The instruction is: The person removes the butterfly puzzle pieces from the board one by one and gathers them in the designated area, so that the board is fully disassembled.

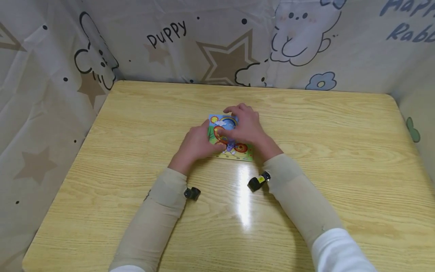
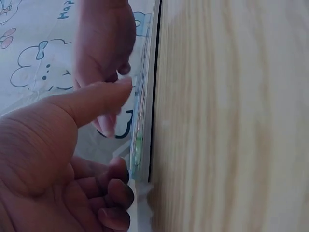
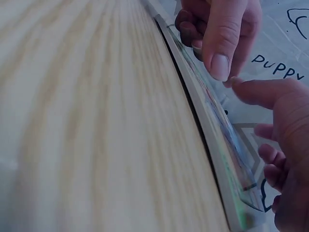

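A small square picture board [image 1: 242,156] with a sun, a rainbow and red-orange round shapes lies flat on the table. Beside its left edge, my left hand [image 1: 199,142] has its thumb over the lower part of the picture and its fingers curled at the edge, as the left wrist view also shows the hand [image 2: 46,150] against the board [image 2: 140,140]. Over the right part arches my right hand [image 1: 249,126], thumb and fingers spread apart, partly covering the picture. In the right wrist view no object shows between the fingers of this hand [image 3: 292,130].
The light wooden table [image 1: 136,113] extends around the board on all sides. A patterned cloth [image 1: 136,64] with stars and cartoon animals hangs behind the table and along its sides. Small black cameras sit at both wrists.
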{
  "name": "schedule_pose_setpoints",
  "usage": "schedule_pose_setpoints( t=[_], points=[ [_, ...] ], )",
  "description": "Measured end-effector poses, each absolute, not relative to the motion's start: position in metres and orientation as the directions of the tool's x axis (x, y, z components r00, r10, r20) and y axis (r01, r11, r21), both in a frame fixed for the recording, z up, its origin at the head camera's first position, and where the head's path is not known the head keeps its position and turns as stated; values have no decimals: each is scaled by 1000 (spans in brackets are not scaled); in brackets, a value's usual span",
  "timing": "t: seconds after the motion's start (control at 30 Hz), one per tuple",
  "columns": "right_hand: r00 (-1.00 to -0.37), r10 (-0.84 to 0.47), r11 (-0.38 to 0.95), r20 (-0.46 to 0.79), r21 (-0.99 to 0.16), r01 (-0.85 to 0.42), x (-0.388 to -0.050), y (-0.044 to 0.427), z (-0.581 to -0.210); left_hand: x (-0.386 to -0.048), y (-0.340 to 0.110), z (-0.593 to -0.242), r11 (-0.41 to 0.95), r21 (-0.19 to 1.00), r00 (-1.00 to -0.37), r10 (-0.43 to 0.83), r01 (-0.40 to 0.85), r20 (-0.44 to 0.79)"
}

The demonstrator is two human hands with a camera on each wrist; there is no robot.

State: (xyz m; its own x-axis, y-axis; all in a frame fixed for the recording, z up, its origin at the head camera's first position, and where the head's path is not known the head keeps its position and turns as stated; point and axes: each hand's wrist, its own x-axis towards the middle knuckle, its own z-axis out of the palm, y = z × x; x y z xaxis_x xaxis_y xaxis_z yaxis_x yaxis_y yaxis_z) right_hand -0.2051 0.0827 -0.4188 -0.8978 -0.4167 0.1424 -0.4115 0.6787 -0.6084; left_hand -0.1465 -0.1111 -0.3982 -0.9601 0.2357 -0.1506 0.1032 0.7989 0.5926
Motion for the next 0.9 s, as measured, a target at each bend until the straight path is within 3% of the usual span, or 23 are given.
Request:
schedule_pose_setpoints(
  t=[0.47, 0.9],
  points=[
    [-882, -466, 709, 69, -567, -419, -209, 74, -426, -143, -107, -397, 851, 513, -940, 257, 110, -226],
    [-888, -460, 722, 16, -575, -385, -211, 71, -419, -141, -105, -393, 855, 510, -937, 250, 96, -242]
  ],
)
